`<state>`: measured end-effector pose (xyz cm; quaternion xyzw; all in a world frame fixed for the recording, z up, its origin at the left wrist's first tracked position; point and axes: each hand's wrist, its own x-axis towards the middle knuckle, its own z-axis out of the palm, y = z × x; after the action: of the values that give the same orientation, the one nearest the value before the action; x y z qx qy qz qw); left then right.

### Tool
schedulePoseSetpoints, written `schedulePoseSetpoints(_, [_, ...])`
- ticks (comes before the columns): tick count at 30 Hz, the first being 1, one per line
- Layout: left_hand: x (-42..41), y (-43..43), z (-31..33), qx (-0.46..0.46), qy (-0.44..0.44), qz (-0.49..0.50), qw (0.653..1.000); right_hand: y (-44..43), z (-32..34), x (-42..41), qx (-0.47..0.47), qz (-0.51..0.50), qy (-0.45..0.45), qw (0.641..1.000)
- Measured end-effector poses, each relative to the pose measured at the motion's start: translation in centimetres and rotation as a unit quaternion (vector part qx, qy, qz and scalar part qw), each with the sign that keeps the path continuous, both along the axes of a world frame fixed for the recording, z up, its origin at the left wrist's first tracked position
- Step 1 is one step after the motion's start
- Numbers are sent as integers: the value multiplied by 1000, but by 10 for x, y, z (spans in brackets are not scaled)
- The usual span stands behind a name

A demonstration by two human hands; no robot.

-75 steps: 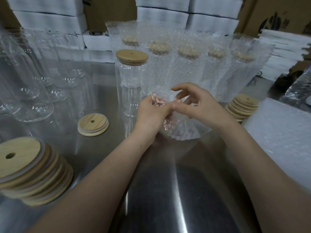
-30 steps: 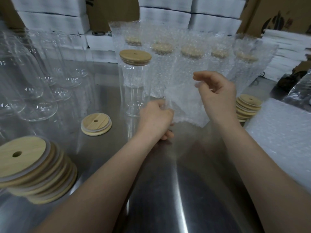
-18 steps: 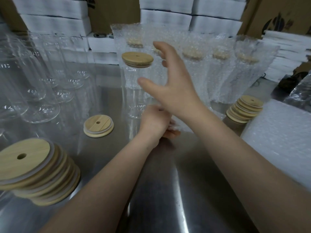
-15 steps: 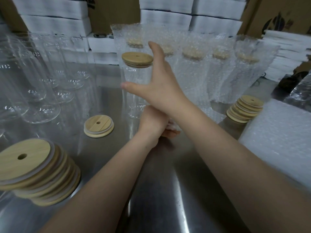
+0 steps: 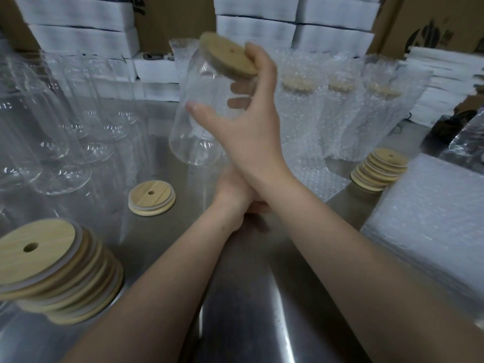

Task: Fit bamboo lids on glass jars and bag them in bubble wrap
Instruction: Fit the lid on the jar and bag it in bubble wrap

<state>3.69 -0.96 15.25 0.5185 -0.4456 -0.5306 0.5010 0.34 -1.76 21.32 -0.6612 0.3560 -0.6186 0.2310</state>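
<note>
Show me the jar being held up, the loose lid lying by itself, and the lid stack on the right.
lidded glass jar (image 5: 188, 138): head view, clear side wall below the thumb.
loose bamboo lid (image 5: 146, 199): head view, top face near its hole.
right lid stack (image 5: 385, 161): head view, top lid's face.

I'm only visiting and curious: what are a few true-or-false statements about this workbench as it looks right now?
1. The right hand grips a glass jar that has a bamboo lid on it. True.
2. That jar stands upright on the table. False: it is tilted in the hand's grip.
3. Bagged jars stand in a row behind the hands. True.
4. The stack of lids at front left lies in a box. False: it sits directly on the metal table.
</note>
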Motion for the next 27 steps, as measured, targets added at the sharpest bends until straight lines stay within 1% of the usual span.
schedulePoseSetpoints(2, [-1, 1, 5, 12, 23, -2, 1000, 7, 4, -7, 53, 53, -103, 992])
schedulePoseSetpoints(4, [-1, 2, 6, 26, 42, 2, 999, 12, 5, -17, 125, 104, -184, 969])
schedulePoseSetpoints(6, [-1, 1, 7, 42, 58, 7, 997, 15, 4, -30, 161, 133, -239, 948])
schedulePoseSetpoints(8, [1, -1, 5, 40, 80, 8, 996, 16, 4, -44, 168, 145, -265, 938])
schedulePoseSetpoints(10, [1, 0, 6, 42, 82, 14, 996, 14, 5, -55, 174, 147, -279, 933])
schedulePoseSetpoints(14, [4, 1, 11, 70, 82, -9, 994, 7, 7, -68, 175, 152, -290, 928])
schedulePoseSetpoints(18, [6, -2, 11, 67, 66, -26, 995, 6, 9, -77, 147, 145, -266, 942])
schedulePoseSetpoints(23, [7, -3, 10, 75, 71, -23, 994, 7, 10, -80, 106, 106, -230, 961])
schedulePoseSetpoints(27, [7, -3, 9, 71, 97, -19, 993, 9, 8, -78, 63, 66, -226, 970])
